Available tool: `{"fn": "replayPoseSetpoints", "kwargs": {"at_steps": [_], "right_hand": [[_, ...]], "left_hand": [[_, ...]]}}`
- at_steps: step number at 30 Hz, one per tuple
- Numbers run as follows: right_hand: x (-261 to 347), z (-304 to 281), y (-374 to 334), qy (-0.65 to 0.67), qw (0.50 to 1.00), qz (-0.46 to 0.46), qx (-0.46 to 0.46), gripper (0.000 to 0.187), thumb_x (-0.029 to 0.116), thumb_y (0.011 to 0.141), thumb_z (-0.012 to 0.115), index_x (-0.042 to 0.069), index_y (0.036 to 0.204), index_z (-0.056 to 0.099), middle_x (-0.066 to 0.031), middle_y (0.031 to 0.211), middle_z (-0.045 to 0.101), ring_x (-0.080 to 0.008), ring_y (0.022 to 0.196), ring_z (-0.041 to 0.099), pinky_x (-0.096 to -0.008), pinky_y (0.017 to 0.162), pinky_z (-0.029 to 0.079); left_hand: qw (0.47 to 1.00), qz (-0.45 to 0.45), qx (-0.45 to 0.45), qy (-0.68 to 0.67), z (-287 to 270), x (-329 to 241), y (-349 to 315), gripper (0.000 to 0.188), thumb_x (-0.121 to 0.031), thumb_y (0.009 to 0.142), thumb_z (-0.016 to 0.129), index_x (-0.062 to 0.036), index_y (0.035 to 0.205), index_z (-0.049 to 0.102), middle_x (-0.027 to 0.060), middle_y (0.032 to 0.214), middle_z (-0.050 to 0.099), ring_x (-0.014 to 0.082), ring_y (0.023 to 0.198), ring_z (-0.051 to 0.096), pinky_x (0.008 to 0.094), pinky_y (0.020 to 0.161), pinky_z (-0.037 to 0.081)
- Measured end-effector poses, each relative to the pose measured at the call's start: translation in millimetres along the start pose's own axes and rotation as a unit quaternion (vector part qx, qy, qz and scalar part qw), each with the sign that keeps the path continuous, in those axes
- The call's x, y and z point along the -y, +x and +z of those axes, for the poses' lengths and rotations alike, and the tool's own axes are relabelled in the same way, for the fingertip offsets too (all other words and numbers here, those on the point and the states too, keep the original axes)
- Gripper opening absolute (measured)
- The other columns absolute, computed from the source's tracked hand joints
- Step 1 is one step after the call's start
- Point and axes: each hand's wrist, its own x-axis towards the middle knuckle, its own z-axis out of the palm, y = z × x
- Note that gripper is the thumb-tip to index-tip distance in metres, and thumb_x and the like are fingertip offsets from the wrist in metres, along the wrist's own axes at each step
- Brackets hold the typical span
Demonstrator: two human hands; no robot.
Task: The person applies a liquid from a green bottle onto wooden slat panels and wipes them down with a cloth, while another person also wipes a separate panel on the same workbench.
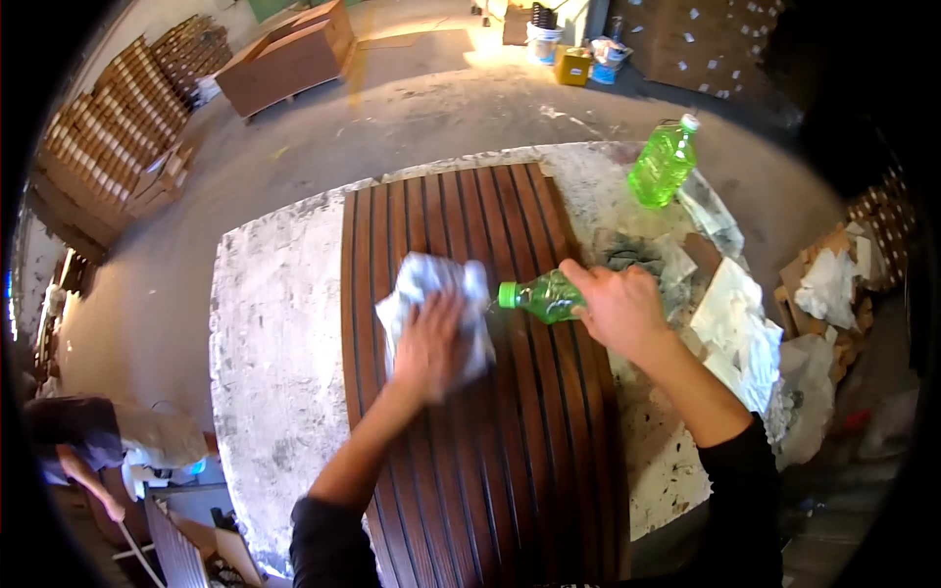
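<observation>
A dark brown panel with lengthwise grooves [490, 431] lies on a paint-stained white tabletop. On its left half, my left hand [429, 345] presses down on a crumpled white cloth [431, 269]; the hand is slightly blurred, its fingers bent over the cloth. My right hand [619, 304] is wrapped round a green plastic bottle [547, 297], held sideways above the panel with its green cap pointing left at the cloth. The bottle's base is hidden in the palm.
A larger bottle of green liquid [664, 165] stands at the tabletop's far right corner. Crumpled papers and rags [735, 314] lie along the right edge. Stacked slatted pieces [127, 118] and a brown box [289, 57] stand beyond. Another person [108, 441] works at the lower left.
</observation>
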Motion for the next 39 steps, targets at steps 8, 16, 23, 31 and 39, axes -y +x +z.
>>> {"fn": "replayPoseSetpoints", "kwargs": {"at_steps": [8, 16, 23, 31, 39], "right_hand": [[-7.7, 10.4, 63.0, 0.034, 0.996, 0.0, -0.082, 0.046, 0.017, 0.076, 0.071, 0.012, 0.12, 0.06, -0.0081, 0.072, 0.066, -0.0267, 0.065, 0.068, -0.0392, 0.061, 0.051], [-33.3, 24.8, 97.4, 0.056, 0.995, 0.08, -0.036, 0.053, 0.023, 0.077, 0.077, 0.011, 0.124, 0.056, -0.0131, 0.077, 0.069, -0.0304, 0.073, 0.069, -0.043, 0.066, 0.053], [5.9, 19.0, 107.0, 0.064, 0.995, 0.048, -0.06, 0.049, 0.022, 0.075, 0.076, 0.012, 0.12, 0.06, -0.0116, 0.081, 0.069, -0.0298, 0.075, 0.069, -0.043, 0.067, 0.053], [78.3, 23.2, 132.0, 0.023, 0.996, -0.067, -0.062, 0.043, 0.02, 0.077, 0.074, 0.009, 0.117, 0.063, -0.0082, 0.068, 0.066, -0.0243, 0.062, 0.068, -0.0381, 0.059, 0.051], [73.2, 44.1, 188.3, -0.067, 0.991, -0.018, -0.111, 0.009, 0.012, 0.082, 0.059, 0.011, 0.086, 0.067, -0.0075, 0.068, 0.069, -0.0214, 0.062, 0.069, -0.0361, 0.059, 0.055]], "left_hand": [[0.991, -0.107, -0.068, 0.047, -39.2, 103.0, 81.3, 0.068, -0.043, 0.093, 0.051, -0.0157, 0.152, 0.03, 0.0124, 0.158, 0.027, 0.0329, 0.145, 0.026, 0.0558, 0.118, 0.016], [0.99, 0.118, 0.02, 0.07, -22.9, 34.2, 51.4, 0.071, -0.041, 0.09, 0.053, -0.0161, 0.152, 0.03, 0.0127, 0.157, 0.028, 0.0347, 0.145, 0.026, 0.0559, 0.117, 0.02], [0.994, -0.041, -0.095, 0.019, -15.7, 111.9, 119.7, 0.06, -0.026, 0.092, 0.052, -0.011, 0.148, 0.037, 0.014, 0.153, 0.036, 0.0317, 0.143, 0.031, 0.0517, 0.116, 0.023], [0.979, -0.115, -0.169, 0.016, -41.4, 192.2, 19.2, 0.057, -0.015, 0.088, 0.049, -0.0044, 0.143, 0.043, 0.0187, 0.148, 0.043, 0.0393, 0.14, 0.033, 0.0509, 0.116, 0.026], [0.999, 0.022, 0.008, -0.029, -33.4, 96.8, -89.8, 0.072, -0.012, 0.074, 0.055, -0.0044, 0.144, 0.042, 0.0191, 0.151, 0.037, 0.0388, 0.14, 0.034, 0.0569, 0.114, 0.026]]}}
